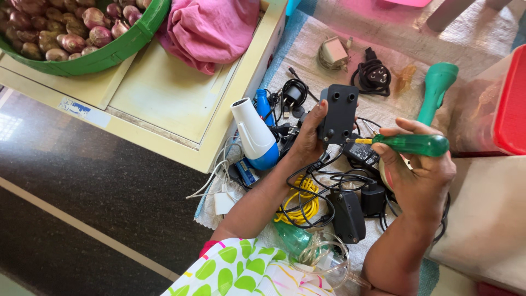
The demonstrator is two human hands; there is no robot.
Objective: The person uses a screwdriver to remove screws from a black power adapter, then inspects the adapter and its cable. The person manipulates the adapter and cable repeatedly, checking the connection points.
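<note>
Touching screwdriver to adapter (handheld)

A pale woven mat is spread on the dark polished floor and carries a heap of electrical odds and ends. On it lie a white and blue hair dryer, a coil of yellow cable, black power adapters among tangled black cords, a black plug with its coiled lead, a small beige charger and a green torch. Beside the mat, a low cream desk holds a green basket of onions and a pink cloth.
</note>
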